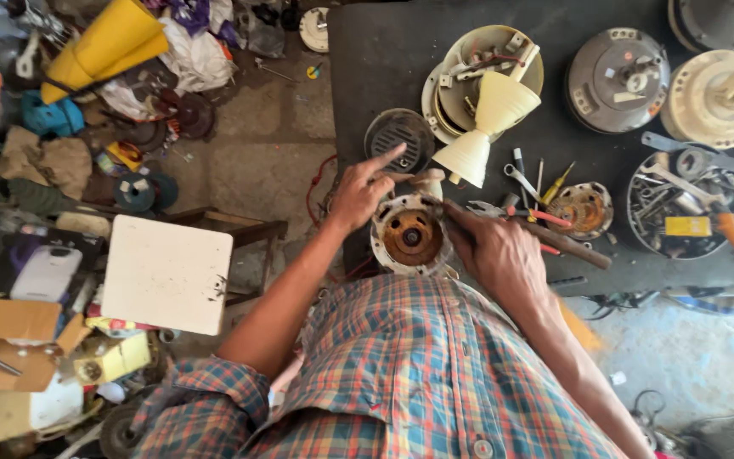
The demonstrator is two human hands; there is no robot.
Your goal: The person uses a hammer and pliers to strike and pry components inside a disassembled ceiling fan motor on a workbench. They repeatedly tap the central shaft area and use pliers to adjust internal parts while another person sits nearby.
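Two hands over one round motor housing (410,236), white rim, rusty centre, sitting at the near edge of the dark table (367,68), right against the person's checked shirt. Left hand (360,192) rests on the housing's upper-left rim, index finger stretched out and pointing toward the one dark round grille (399,138) just beyond it, other fingers curled in; holds nothing that shows. Right hand (496,253) touches the housing's right side, fingers closed narrow on something slim at the rim; cannot tell what it is. So the housing lies between the two hands, touching both. One cream cone-shaped cover (488,127) tilted just past the housing, leaning over one open cream fan body (477,64) with wires inside. Three more round fan motor bodies along the far right: one grey (618,81), one cream (715,98), one cut off at the top edge. One rusty small disc (581,209) to the right of the hands, screwdrivers and a spanner near it. One round tray of tools (690,212) further right. One white-topped stool (167,272) on the floor at left, amid clutter.
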